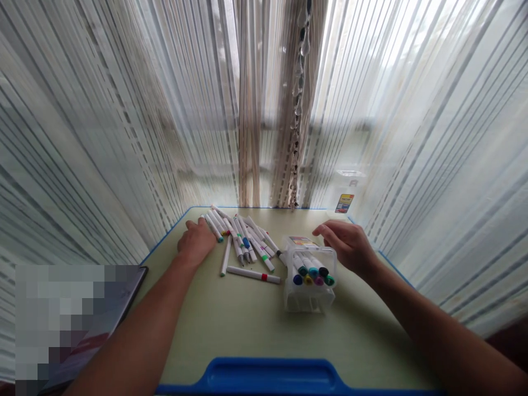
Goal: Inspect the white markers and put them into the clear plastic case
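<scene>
My left hand (197, 241) is at the left end of a loose heap of white markers (247, 239). Its fingers are curled beside the outermost markers; what lies inside them is hidden. A clear plastic box (310, 302) stands right of the heap, holding several markers (312, 271) with blue, yellow, pink, green and black ends towards me. Just behind and right of this box, my right hand (344, 242) has its fingers loosely bent and apart, with nothing visible in it. One marker with a red band (253, 274) lies in front of the heap.
A clear plastic piece with a colourful label (344, 203) stands at the back right. The pale green table (231, 324) has a blue edge with a moulded blue tray (272, 374) in front. A dark-edged flat object (124, 297) is at the left. Striped curtains (198, 110) surround the back.
</scene>
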{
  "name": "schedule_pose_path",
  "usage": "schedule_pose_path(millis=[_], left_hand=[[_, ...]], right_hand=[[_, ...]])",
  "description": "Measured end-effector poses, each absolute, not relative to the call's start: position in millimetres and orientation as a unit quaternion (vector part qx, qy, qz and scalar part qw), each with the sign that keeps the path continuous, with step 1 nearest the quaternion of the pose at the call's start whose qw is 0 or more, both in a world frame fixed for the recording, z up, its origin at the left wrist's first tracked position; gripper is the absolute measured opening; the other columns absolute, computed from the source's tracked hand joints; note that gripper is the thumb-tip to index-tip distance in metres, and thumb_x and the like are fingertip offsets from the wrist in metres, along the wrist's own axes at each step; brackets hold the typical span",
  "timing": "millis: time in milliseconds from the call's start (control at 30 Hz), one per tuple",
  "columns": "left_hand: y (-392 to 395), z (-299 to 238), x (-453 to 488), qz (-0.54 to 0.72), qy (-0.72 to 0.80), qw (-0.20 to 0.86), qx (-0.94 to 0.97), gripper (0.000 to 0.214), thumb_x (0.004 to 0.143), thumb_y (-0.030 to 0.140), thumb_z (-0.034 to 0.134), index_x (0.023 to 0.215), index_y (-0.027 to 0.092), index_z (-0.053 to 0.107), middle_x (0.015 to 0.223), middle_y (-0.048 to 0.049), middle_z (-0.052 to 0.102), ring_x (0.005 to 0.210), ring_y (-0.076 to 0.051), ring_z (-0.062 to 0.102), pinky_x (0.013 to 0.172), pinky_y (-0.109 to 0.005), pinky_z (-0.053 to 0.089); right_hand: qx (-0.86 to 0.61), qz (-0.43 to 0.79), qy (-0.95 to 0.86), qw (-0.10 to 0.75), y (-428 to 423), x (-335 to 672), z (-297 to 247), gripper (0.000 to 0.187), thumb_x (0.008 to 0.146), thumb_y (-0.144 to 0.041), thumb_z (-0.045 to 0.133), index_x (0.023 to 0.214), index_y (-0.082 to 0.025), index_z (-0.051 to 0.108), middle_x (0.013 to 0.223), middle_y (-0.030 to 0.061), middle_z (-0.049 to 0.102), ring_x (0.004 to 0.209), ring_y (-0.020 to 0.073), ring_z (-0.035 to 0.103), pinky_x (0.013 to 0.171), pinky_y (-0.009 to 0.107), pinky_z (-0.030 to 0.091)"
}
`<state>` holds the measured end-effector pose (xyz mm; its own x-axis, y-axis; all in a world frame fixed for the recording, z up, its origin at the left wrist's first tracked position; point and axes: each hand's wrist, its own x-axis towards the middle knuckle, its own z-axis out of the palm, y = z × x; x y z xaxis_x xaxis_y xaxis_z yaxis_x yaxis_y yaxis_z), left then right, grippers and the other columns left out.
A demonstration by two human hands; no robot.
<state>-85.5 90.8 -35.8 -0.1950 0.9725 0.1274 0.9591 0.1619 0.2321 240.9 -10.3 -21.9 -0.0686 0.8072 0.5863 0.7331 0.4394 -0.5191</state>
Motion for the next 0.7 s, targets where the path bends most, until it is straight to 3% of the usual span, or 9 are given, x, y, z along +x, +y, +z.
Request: schedule_pose_path(millis=[433, 700], left_hand=[[96.1, -34.2, -93.6, 0.151, 0.767, 0.032, 0.622, 0.051, 0.083, 0.022, 0.045, 0.131, 0.005, 0.048, 0.121, -0.0327, 0.058, 0.11, -0.042, 0.063, 0.085, -0.048, 0.049], [99.9, -29.8, -101.8, 0.242, 0.769, 0.066, 0.588, 0.039, 0.083, 0.017, 0.041, 0.115, -0.002, 0.056, 0.108, -0.038, 0.063, 0.103, -0.047, 0.064, 0.079, -0.051, 0.048]], right_hand=[[-0.513, 0.033, -0.739, 0.434, -12.4, 238.1, -18.2, 0.036, 0.094, -0.032, 0.048, 0.074, -0.015, 0.073, 0.063, 0.0044, 0.069, 0.055, 0.0155, 0.06, 0.055, 0.026, 0.043], [-0.512, 0.031, -0.743, 0.431, -13.2, 237.0, -16.8, 0.035, 0.094, -0.027, 0.048, 0.073, -0.015, 0.073, 0.065, 0.0048, 0.07, 0.057, 0.0148, 0.06, 0.057, 0.025, 0.043]])
